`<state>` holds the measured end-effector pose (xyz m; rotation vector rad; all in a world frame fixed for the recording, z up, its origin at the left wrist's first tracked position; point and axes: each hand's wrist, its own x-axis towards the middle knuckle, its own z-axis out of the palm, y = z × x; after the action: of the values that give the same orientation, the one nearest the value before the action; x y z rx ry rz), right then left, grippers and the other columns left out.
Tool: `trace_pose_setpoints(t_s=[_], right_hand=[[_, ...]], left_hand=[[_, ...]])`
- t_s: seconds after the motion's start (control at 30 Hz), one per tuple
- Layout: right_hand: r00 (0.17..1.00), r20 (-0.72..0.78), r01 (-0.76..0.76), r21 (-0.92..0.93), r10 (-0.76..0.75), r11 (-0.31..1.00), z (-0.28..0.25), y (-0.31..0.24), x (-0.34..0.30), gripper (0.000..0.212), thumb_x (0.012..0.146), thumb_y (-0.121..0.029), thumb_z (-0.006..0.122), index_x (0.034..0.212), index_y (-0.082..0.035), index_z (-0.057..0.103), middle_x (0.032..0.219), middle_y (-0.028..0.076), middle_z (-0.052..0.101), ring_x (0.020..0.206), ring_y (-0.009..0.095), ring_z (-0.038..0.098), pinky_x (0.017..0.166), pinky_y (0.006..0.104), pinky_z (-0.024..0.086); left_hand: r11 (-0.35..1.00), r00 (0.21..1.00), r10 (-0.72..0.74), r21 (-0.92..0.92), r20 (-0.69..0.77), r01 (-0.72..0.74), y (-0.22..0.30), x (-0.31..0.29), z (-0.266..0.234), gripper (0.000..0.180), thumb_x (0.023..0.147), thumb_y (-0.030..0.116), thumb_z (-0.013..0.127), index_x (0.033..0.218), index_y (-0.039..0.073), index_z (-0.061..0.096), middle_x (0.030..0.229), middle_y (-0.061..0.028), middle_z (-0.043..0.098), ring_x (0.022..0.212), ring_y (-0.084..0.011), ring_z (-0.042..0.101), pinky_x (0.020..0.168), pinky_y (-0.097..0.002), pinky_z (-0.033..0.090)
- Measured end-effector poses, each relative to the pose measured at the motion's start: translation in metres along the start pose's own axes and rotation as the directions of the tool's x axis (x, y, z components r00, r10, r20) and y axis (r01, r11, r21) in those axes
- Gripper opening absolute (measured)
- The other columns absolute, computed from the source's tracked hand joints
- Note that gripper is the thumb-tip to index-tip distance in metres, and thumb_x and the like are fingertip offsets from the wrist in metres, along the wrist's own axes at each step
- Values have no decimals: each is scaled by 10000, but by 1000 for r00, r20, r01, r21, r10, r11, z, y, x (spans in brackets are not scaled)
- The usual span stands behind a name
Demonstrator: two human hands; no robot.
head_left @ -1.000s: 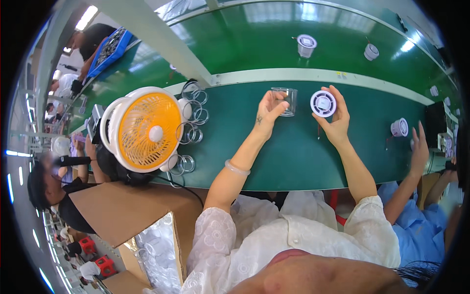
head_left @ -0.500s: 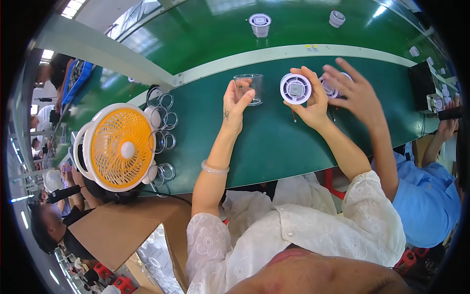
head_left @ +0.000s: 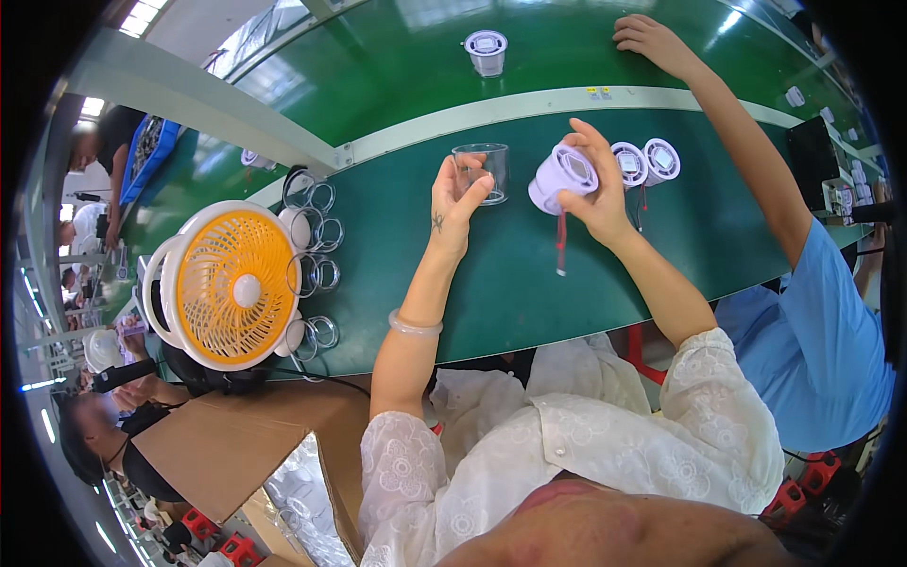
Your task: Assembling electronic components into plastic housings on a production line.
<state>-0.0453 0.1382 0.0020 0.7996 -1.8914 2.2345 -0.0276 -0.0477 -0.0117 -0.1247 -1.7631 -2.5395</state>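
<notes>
My left hand [head_left: 455,194] is closed around a clear round cup [head_left: 495,170], which it holds upright above the green table. In my right hand [head_left: 602,194] is a white round plastic housing [head_left: 556,180], tilted so that its ringed end with a square insert leans up to the right. A thin red wire [head_left: 562,248] with a small white connector dangles below it. Just right of my right hand, two similar white housings [head_left: 662,159] stand on the table, with wires trailing from them.
An orange-and-white fan [head_left: 244,288] stands at the left beside several clear rings [head_left: 323,231]. A co-worker's arm [head_left: 746,142] in blue reaches to the green conveyor belt [head_left: 567,57], where another housing [head_left: 487,52] rides. An open cardboard box [head_left: 255,425] sits at lower left; a black device [head_left: 814,170] is at right.
My right hand has tipped the housing, bringing its side and red wire into view. The co-worker's hand has moved from the standing housings up to the belt. My left hand stays put.
</notes>
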Motion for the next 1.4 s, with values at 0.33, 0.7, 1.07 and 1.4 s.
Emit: trace_pose_setpoints(t_s=[0.33, 0.7, 1.07, 1.4], right_hand=[[892, 302, -450, 662, 337, 599, -2, -4, 4, 486, 869, -341, 310, 1292, -132, 192, 1007, 46, 480, 827, 149, 489, 579, 278, 415], [723, 543, -619, 784, 428, 50, -11, 21, 3, 651, 822, -570, 280, 1046, 18, 450, 794, 77, 569, 611, 114, 513, 554, 253, 454], [704, 595, -604, 789, 388, -113, -13, 18, 3, 569, 860, -463, 308, 1071, 55, 408, 881, 132, 591, 617, 147, 527, 528, 273, 466], [963, -11, -257, 267, 270, 929, -10, 5, 3, 255, 794, -170, 476, 1029, -79, 441, 1004, 80, 463, 920, 186, 473, 775, 285, 403]], left_hand=[[1000, 1000, -19, -22, 1, 19, 2, -1, 3, 242, 716, 129, 605, 893, 72, 450, 1004, -65, 454, 836, -111, 475, 711, -240, 394], [999, 1000, -19, -30, -3, 19, 2, -1, 2, 246, 703, 106, 615, 877, 71, 445, 969, -62, 444, 827, -108, 460, 696, -238, 408], [999, 1000, -15, -51, 15, 16, 2, -1, 5, 249, 703, 104, 612, 878, 70, 439, 976, -70, 439, 826, -109, 458, 694, -243, 416], [684, 913, 393, 627, 114, -373, 3, -5, 10, 278, 606, 85, 647, 847, 36, 518, 1064, -124, 419, 944, -255, 474, 763, -319, 415]])
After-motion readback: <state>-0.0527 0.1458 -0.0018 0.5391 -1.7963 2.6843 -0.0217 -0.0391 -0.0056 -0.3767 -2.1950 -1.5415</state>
